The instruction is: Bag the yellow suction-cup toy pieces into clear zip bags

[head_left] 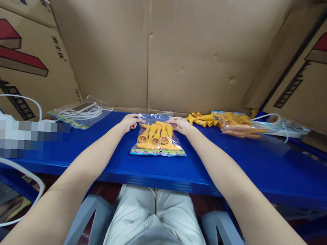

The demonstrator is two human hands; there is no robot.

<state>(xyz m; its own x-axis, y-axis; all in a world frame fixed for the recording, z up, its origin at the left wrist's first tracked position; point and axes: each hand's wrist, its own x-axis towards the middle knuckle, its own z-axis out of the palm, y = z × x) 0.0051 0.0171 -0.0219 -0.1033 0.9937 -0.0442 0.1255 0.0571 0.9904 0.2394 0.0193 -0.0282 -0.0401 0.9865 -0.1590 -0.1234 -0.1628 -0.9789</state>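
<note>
A transparent plastic bag (159, 147) with a colourful printed strip lies in front of me, its strip towards me. Inside it are several orange-yellow plastic pieces (156, 133) with flared, horn-like ends. My left hand (130, 122) pinches the bag's far left corner, fingers curled. At the far right corner my right hand (181, 125) grips the plastic between thumb and fingers. Loose orange-yellow pieces (203, 119) lie to the right of my right hand, beside another filled bag (238, 125).
The blue table (155, 172) backs onto a cardboard wall (183, 57), with printed cartons (21, 56) at the sides. A bag with a coiled white cable (84, 113) lies at the left. More white cable (276, 117) is at the right. A blurred patch covers part of the left edge.
</note>
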